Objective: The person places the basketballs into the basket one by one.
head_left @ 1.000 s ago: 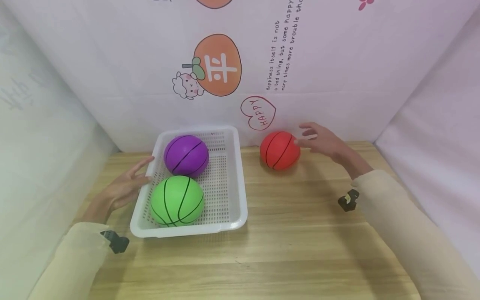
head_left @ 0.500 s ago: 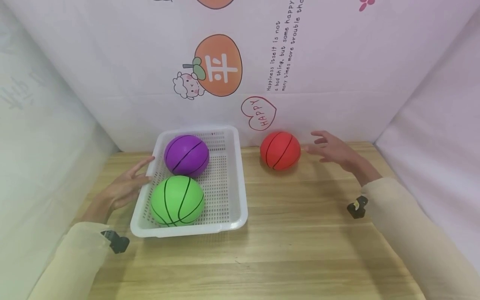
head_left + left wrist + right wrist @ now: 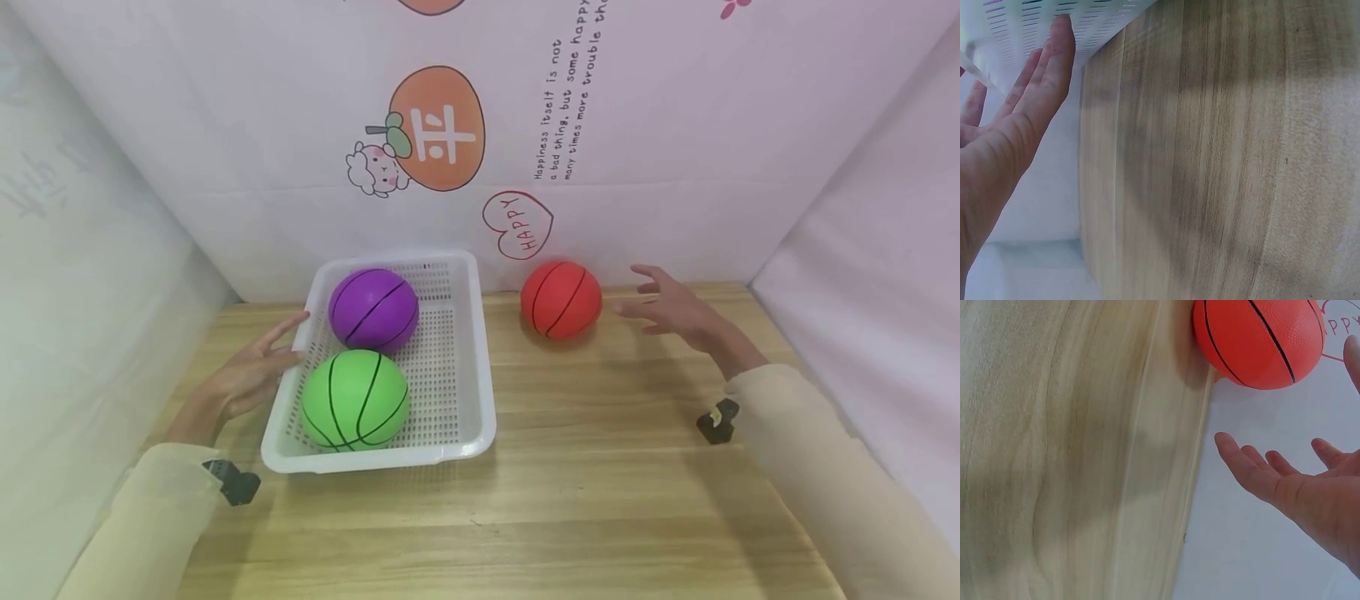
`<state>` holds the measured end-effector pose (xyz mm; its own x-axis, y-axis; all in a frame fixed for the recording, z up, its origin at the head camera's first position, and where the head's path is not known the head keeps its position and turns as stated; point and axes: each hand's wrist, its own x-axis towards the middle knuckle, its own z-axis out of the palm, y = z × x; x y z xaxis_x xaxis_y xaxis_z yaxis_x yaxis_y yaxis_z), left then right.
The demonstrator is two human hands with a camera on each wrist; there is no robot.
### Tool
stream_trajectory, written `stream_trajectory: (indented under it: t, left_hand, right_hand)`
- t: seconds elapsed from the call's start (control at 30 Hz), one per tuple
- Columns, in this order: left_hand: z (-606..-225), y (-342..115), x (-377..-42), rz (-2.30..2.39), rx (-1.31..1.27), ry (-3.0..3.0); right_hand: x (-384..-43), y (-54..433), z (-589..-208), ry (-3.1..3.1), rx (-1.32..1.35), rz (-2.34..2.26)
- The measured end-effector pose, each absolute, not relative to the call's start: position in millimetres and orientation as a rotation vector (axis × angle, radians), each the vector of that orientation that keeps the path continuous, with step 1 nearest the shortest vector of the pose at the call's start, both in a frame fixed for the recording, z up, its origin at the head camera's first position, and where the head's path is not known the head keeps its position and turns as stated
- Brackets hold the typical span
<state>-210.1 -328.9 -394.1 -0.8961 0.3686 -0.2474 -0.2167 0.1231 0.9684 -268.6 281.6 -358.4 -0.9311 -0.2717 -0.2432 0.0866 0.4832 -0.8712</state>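
Note:
A white plastic basket (image 3: 480,367) with a perforated bottom and sides stands on the left half of the table. In it a purple ball (image 3: 373,310) lies behind a green ball (image 3: 356,400), both marked with black basketball lines. My left hand (image 3: 251,375) is at the basket's left rim, fingers extended; the left wrist view has its fingers (image 3: 1060,56) against the slotted side wall. On the bare wood right of the basket rests a red ball (image 3: 561,300), close to the back wall. Just right of it hovers my right hand (image 3: 678,312), apart from the ball, fingers loosely bent around nothing.
The wooden table (image 3: 570,500) ends at a white cloth backdrop (image 3: 675,125) printed with fruit, a heart and lettering. White cloth also hangs at both sides. Each wrist carries a small black device, such as the right one (image 3: 717,421).
My right hand has moved away from the red ball, to the right and slightly toward me. The left hand, the basket and the balls have kept their places.

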Motion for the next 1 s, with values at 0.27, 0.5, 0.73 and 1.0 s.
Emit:
stream_trajectory:
  t: [0.27, 0.5, 0.73, 1.0]
  left_hand:
    - [-393.4, -328.8, -209.0, 1.819, 0.137, 1.979]
    - [-394.0, -329.2, -209.8, 1.825, 0.139, 1.968]
    - [-393.7, -328.1, -210.4, 1.824, 0.146, 1.968]
    - [-395.1, -327.9, -211.2, 1.826, 0.146, 1.978]
  right_hand:
    - [-269.4, 280.5, -366.9, 2.343, -0.171, -1.448]
    - [-271.4, 282.5, -374.8, 2.338, -0.176, -1.428]
    - [-271.4, 278.9, -378.5, 2.342, -0.174, -1.414]
    - [-274.6, 272.9, -382.3, 2.328, -0.202, -1.420]
